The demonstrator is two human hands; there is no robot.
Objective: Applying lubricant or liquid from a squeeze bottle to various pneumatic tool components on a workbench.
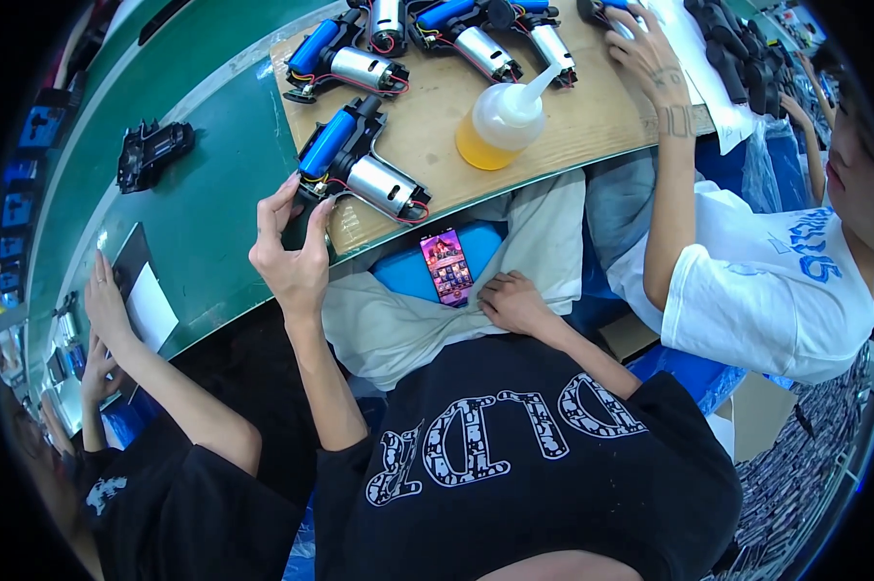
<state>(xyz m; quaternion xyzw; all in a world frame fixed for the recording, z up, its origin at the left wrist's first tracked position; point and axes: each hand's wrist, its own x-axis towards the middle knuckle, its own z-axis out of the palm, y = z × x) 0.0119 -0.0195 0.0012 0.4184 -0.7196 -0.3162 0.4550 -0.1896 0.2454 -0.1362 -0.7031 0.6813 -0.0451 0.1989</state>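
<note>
With thumb and fingers, my left hand (294, 254) grips the dark lower end of a motor assembly (384, 184) at the near edge of the table. The assembly has a blue cylinder, a silver motor, a black frame and thin red and yellow wires. Low in my lap, my right hand (516, 302) rests on pale cloth with its fingers loosely laid out and nothing visible in them. Beside those fingertips lies a phone (446, 268) with its screen lit, on a blue surface (398, 276).
Several similar motor assemblies (360, 70) lie farther back on the cardboard sheet (422, 121). A squeeze bottle (500, 126) of yellow liquid stands there. Left of it, a black plastic part (154, 155) lies on the green table (219, 203). Co-workers' hands (647, 58) are at both sides.
</note>
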